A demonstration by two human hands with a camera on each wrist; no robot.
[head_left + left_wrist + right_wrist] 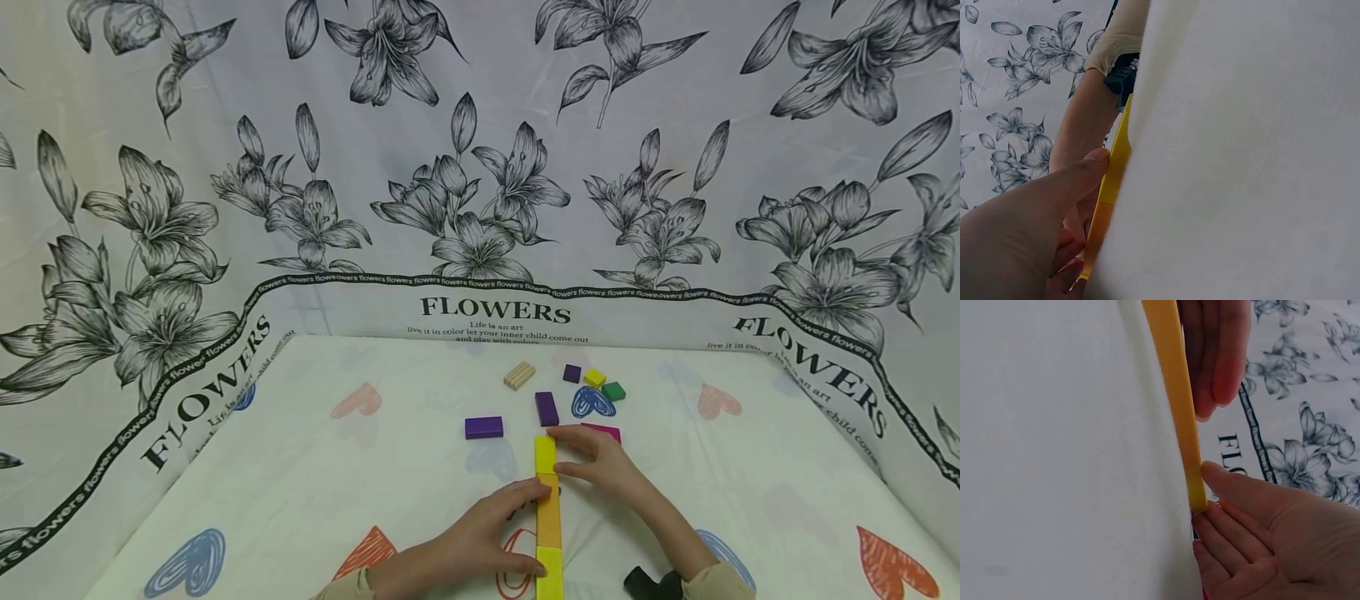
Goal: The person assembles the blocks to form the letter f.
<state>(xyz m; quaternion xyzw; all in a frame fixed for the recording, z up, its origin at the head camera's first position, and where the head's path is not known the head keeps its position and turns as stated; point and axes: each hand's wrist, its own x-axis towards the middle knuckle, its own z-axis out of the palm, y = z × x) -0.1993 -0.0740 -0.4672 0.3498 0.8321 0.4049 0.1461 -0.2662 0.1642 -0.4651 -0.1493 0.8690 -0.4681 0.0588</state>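
Observation:
A straight line of blocks runs away from the person: a yellow block (550,573) nearest, an orange block (551,527) in the middle and another yellow block (544,454) at the far end. From the left side, my left hand (468,533) touches this line, its thumb against the near yellow block and its fingertips at the orange one. My right hand (603,458) is at the far yellow block, with the index fingertip by its far end and the thumb at its right side. In the right wrist view, the thumb (1222,478) meets the block's edge.
Beyond the line lie a purple block (547,408) and, to its left, another purple block (483,427). A pink block (602,432) is partly behind the right hand. Farther back are a ridged wooden piece (519,375) and small purple (572,373), yellow (595,377) and green (613,391) blocks.

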